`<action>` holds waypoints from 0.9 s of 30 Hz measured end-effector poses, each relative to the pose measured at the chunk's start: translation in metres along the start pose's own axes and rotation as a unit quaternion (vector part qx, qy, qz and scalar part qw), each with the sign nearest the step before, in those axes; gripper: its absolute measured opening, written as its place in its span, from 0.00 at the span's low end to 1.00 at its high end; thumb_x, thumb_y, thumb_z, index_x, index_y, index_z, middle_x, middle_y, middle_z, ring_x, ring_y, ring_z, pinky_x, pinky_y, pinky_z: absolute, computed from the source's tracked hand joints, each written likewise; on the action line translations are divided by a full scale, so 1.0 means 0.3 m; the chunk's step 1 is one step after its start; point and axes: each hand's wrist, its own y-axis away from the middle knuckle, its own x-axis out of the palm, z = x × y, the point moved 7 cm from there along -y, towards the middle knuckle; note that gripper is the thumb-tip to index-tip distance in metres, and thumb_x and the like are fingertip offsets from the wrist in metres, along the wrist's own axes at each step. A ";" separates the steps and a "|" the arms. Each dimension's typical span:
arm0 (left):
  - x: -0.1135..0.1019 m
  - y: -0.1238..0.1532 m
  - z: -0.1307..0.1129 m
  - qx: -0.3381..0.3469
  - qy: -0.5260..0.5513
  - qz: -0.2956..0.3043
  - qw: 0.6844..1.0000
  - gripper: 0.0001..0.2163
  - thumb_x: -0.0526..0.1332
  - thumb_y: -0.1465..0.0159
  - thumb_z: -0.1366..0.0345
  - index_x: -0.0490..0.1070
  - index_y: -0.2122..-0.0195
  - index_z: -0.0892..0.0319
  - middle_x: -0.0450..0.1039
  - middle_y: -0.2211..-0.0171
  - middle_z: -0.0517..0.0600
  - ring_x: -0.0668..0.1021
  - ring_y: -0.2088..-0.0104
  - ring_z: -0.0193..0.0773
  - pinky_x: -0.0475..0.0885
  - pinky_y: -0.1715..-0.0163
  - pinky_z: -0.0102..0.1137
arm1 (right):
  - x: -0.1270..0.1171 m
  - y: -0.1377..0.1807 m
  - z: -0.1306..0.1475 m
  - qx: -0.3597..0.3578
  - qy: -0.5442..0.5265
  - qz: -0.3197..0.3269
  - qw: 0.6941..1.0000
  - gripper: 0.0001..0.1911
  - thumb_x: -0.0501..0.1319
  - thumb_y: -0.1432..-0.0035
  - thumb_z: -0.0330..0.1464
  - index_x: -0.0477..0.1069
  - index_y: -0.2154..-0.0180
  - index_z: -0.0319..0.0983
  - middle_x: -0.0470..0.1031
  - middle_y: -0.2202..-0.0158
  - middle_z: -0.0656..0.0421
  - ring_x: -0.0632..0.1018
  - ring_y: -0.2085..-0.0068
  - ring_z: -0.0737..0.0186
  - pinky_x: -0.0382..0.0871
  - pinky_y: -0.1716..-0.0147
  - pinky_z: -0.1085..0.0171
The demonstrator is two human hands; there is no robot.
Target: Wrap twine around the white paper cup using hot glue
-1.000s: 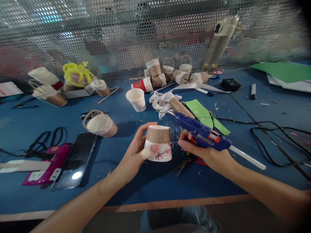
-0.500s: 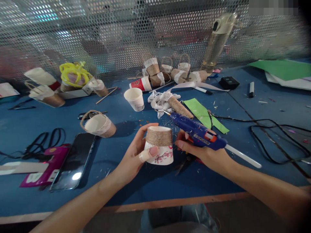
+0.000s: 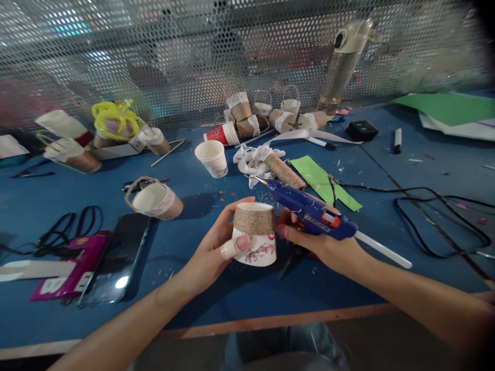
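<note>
My left hand (image 3: 214,252) grips an upside-down paper cup (image 3: 256,246) with a pink flower print, its upper half wound in brown twine (image 3: 254,218). My right hand (image 3: 315,241) holds a blue glue gun (image 3: 309,208) with an orange trigger; its nozzle points left, past the cup's top. A white glue stick (image 3: 382,250) juts from the gun's back. The right fingertips touch the cup's right side. Both hands are above the blue table (image 3: 247,288) near its front edge.
A twine spool (image 3: 284,171) and white lace (image 3: 253,159) lie behind the gun, next to green paper (image 3: 323,181). A white cup (image 3: 211,157), a handled cup basket (image 3: 154,198), a phone (image 3: 116,257), black cables (image 3: 436,206) and several finished baskets (image 3: 270,111) surround the hands.
The cup and both hands have shifted only slightly. The right hand with the glue gun has drawn a little closer to the cup.
</note>
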 end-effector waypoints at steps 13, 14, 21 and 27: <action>0.001 -0.007 0.016 -0.035 -0.107 0.031 0.993 0.37 0.73 0.38 0.58 0.62 0.30 0.41 0.69 0.32 0.51 0.70 0.32 0.56 0.66 0.35 0.44 | -0.012 0.004 0.014 -0.046 0.043 -0.033 0.998 0.14 0.77 0.49 0.34 0.71 0.69 0.43 0.79 0.71 0.65 0.81 0.70 0.64 0.80 0.66 0.63; -0.001 -0.007 0.012 -0.034 -0.110 0.019 0.993 0.37 0.73 0.39 0.58 0.62 0.30 0.42 0.69 0.32 0.51 0.69 0.32 0.56 0.65 0.34 0.44 | -0.011 0.006 0.017 -0.058 0.045 -0.033 0.997 0.13 0.76 0.48 0.33 0.72 0.68 0.44 0.79 0.71 0.65 0.81 0.70 0.65 0.80 0.66 0.64; -0.027 -0.013 -0.010 -0.009 -0.051 -0.028 0.998 0.30 0.70 0.37 0.61 0.66 0.34 0.44 0.76 0.39 0.50 0.77 0.41 0.51 0.72 0.44 0.39 | -0.022 0.007 0.013 -0.096 0.067 -0.014 0.993 0.11 0.76 0.45 0.30 0.74 0.67 0.45 0.80 0.69 0.66 0.81 0.68 0.65 0.79 0.67 0.66; -0.015 -0.013 0.009 -0.015 -0.053 0.000 0.998 0.32 0.72 0.38 0.58 0.65 0.34 0.44 0.75 0.38 0.52 0.76 0.40 0.52 0.71 0.43 0.41 | -0.017 0.014 0.008 -0.110 0.081 -0.025 0.990 0.10 0.75 0.44 0.32 0.74 0.65 0.45 0.79 0.69 0.66 0.81 0.69 0.64 0.79 0.68 0.65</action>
